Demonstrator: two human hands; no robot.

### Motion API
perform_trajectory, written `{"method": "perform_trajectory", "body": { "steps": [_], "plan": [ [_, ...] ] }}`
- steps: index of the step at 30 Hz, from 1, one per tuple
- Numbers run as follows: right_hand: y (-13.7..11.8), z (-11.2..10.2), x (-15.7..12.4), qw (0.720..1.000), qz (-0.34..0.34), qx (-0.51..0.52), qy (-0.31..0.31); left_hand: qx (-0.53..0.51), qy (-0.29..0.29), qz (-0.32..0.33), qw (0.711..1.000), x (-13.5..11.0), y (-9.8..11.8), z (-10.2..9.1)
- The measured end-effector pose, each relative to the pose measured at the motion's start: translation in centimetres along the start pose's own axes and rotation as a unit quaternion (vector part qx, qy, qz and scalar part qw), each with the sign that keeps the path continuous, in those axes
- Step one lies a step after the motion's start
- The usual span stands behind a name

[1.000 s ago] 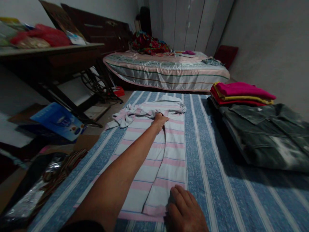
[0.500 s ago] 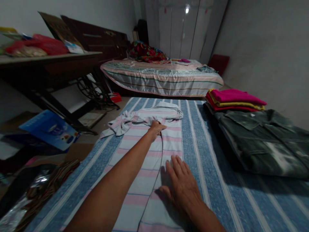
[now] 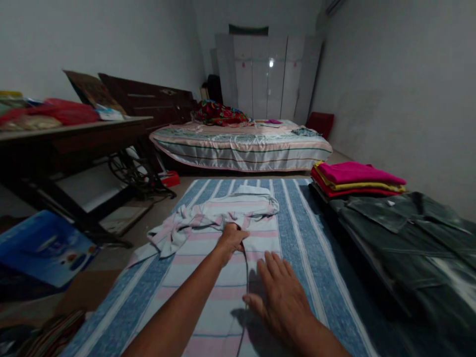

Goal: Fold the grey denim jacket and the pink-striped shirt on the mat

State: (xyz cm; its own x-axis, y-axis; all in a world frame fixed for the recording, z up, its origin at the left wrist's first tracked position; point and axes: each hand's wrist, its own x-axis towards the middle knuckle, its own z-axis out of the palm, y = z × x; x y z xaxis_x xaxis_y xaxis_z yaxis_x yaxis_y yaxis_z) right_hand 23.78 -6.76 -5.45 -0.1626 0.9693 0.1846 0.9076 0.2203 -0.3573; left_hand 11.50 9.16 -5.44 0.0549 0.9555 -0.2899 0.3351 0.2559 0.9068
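A white shirt with pink and thin blue stripes (image 3: 208, 292) lies lengthwise before me, partly folded. Its upper part is bunched, and a crumpled sleeve (image 3: 173, 233) spreads out to the left. My left hand (image 3: 232, 239) reaches to the middle of the shirt, its fingers closed on the cloth at the top of a dark lengthwise edge. My right hand (image 3: 284, 292) is nearer to me, palm down over the shirt's right part, fingers stretched out and thumb apart by that edge. Whether its palm presses on the cloth I cannot tell.
Under the shirt is a blue, white-striped cover (image 3: 297, 228). On the right sit folded pink, yellow and red clothes (image 3: 360, 173) and a dark green garment (image 3: 401, 223). A sewing-machine table (image 3: 74, 124) and a blue box (image 3: 44, 248) stand left. Beyond is a bed (image 3: 238, 148).
The view has tilted up, so everything sits lower in the picture. My left hand keeps its hold on the shirt. My right thumb now appears closer to the dark edge.
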Motion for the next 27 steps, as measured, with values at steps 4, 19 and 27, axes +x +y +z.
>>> {"method": "perform_trajectory", "body": {
  "steps": [4, 19, 27],
  "plan": [
    [1.2, 0.1, 7.5, 0.999, 0.039, -0.017, 0.005, 0.129, -0.047, -0.01, 0.991, 0.0, 0.1, -1.5],
    [3.6, 4.2, 10.1, 0.998, 0.001, 0.041, 0.058, 0.475, -0.015, 0.402, 0.783, 5.0, 5.7, 4.8],
    [3.2, 3.9, 10.2, 0.999, 0.027, 0.037, 0.026, 0.233, 0.084, 0.17, 0.954, 10.7, 6.4, 3.2]
  ]
}}
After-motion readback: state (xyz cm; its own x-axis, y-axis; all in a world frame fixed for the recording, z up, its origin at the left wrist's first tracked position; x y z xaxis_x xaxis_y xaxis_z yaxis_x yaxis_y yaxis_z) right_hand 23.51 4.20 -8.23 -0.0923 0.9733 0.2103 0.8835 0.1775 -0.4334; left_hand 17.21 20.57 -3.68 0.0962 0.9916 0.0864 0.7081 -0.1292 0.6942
